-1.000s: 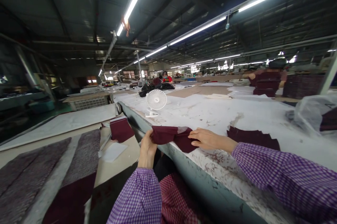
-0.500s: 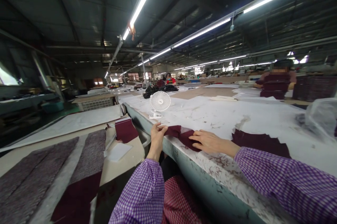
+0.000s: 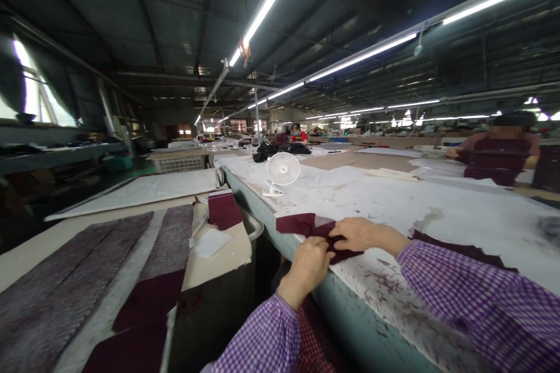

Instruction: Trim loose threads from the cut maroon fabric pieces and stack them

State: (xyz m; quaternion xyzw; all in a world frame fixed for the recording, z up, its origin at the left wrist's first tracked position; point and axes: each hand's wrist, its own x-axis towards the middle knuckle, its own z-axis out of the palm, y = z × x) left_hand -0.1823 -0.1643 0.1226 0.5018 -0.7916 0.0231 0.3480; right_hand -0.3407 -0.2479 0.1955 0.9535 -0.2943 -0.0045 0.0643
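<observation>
Cloth (image 3: 295,223) lies at the near edge of the tabletop (image 3: 363,186), partly under our hands, with the fan (image 3: 283,168) beyond. Our right hand (image 3: 361,234) rests on it, fingers bent and slightly spread; our left hand (image 3: 306,265) curls its fingers in beside them, though we cannot tell whether it pinches a layer. We'd best steady the cloth with light right fingertips, work the left gently, and avoid stretching the edges.

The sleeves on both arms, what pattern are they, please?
The sleeves are checked purple and white, best in the head view.
</observation>
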